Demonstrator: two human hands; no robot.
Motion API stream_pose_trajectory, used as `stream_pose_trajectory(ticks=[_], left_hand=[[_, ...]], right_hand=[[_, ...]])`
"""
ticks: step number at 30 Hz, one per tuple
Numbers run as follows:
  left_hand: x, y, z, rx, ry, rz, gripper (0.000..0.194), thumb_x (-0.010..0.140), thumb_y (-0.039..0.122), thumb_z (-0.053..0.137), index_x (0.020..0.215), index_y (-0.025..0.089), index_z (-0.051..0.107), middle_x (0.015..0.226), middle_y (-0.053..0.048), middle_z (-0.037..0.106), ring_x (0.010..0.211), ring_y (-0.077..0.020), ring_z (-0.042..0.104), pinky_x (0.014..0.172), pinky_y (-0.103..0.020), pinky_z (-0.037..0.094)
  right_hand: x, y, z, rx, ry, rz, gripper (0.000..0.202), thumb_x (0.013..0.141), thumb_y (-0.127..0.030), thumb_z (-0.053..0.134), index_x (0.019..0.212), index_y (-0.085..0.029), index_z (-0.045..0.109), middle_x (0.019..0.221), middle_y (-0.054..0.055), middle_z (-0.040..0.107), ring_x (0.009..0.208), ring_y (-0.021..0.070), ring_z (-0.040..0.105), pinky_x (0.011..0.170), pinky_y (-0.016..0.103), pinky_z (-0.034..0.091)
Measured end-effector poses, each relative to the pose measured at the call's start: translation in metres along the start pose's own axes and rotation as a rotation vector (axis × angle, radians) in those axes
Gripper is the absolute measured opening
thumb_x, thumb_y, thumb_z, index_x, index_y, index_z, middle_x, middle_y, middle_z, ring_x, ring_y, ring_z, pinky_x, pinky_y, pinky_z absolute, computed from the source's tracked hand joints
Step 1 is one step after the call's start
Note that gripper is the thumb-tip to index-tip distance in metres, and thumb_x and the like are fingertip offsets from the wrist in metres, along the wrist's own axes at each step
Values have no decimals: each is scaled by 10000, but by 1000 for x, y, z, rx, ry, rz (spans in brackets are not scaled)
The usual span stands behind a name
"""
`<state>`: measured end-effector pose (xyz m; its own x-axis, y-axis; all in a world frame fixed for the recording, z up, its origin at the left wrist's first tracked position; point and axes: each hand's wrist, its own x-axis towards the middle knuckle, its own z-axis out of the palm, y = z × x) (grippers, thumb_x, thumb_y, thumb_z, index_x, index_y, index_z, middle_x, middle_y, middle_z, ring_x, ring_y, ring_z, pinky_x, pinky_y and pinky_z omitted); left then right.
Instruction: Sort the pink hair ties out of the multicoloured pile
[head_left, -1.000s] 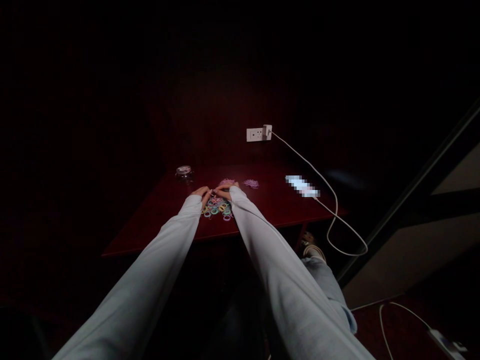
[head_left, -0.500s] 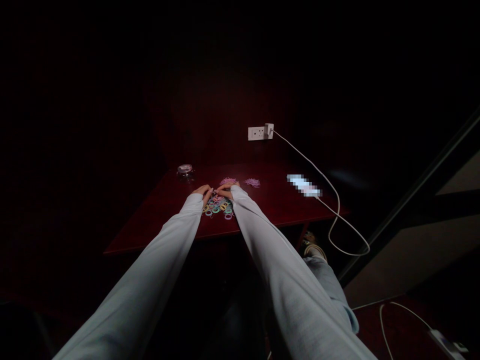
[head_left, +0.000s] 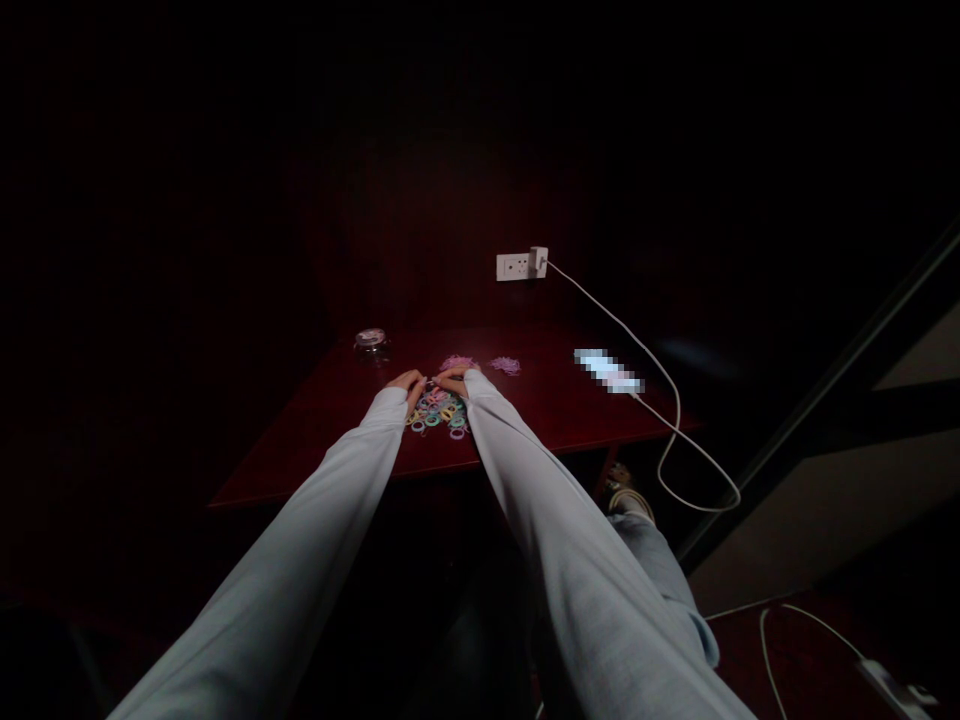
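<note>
Facing each other, curled left hand [head_left: 406,382] and right hand [head_left: 454,381] border coloured rings [head_left: 445,412] at their six o'clock; whether either grips anything cannot be told. Jar [head_left: 371,342] stands at ten o'clock.

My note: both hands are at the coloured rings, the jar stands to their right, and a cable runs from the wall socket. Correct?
No: the head view shows the jar on the left, beyond the left hand. That hand and the right hand are at the coloured rings, and a cable runs from the wall socket.
</note>
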<state>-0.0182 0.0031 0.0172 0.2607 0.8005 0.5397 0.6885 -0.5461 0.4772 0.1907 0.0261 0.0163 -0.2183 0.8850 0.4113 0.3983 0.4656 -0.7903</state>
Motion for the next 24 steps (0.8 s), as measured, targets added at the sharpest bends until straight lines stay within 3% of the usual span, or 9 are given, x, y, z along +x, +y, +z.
stream_pose_trajectory(ticks=[24], left_hand=[[3,-17,7,26,-11,42,235,1041,319,525,827,238,577,877,-48,703,844,-209,674,792,-314,516]], right_hand=[[1,4,1,96,-18,35,315,847,-620,849,798,-309,877,850,11,785,1033,232,705,1068,356,475]])
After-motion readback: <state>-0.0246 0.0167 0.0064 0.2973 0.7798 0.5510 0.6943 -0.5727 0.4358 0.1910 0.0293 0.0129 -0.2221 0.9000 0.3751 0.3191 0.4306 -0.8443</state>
